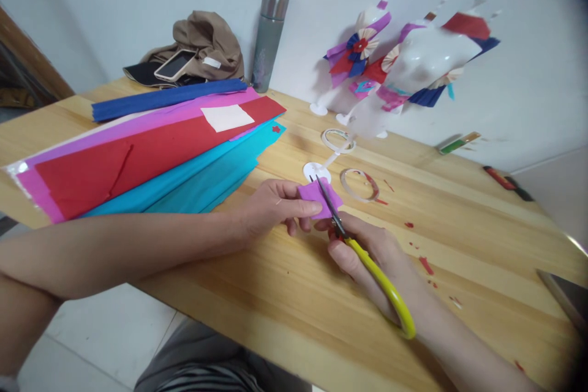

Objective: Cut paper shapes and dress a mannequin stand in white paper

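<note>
Item: small purple paper piece (pixel 316 196), beside stacked coloured sheets (pixel 151 159); left hand (pixel 271 205) pinches it steady for cutting. Fingers of right hand (pixel 367 251) clasp yellow-handled scissors (pixel 364 256), blades straddling it.

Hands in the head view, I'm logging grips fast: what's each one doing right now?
Left hand: closed, pinching the purple paper piece.
Right hand: closed around the yellow-handled scissors, blades at the paper.

Likely home craft table (pixel 285 300): crepe paper (pixel 138 162)
</note>
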The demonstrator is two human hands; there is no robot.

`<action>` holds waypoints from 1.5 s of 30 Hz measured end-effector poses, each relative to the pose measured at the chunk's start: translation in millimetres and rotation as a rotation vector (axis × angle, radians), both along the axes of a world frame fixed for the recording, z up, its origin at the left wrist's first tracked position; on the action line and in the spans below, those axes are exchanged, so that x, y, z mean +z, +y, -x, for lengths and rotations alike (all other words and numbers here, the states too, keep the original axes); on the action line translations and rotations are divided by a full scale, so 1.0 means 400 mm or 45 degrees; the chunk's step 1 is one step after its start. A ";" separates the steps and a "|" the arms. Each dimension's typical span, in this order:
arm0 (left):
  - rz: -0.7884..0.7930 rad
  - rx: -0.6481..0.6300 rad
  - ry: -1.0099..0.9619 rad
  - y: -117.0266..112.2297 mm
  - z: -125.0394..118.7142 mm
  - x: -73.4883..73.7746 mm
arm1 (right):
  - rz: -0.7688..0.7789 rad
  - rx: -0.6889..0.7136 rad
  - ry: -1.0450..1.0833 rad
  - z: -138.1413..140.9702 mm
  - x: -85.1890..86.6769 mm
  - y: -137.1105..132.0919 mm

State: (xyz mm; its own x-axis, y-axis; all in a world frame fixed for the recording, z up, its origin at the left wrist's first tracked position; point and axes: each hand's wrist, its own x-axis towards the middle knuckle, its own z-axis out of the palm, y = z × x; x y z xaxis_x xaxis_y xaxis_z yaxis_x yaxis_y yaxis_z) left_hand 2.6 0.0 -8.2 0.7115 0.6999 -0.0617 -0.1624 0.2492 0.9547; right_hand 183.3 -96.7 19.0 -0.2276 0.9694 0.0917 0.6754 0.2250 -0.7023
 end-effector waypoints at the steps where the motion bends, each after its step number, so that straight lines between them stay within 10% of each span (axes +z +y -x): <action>1: 0.000 0.004 -0.001 -0.001 0.000 -0.001 | -0.001 0.000 -0.003 0.001 0.001 0.000; 45: 0.105 0.130 0.053 0.012 -0.004 -0.012 | 0.037 -0.208 -0.159 -0.014 -0.021 0.011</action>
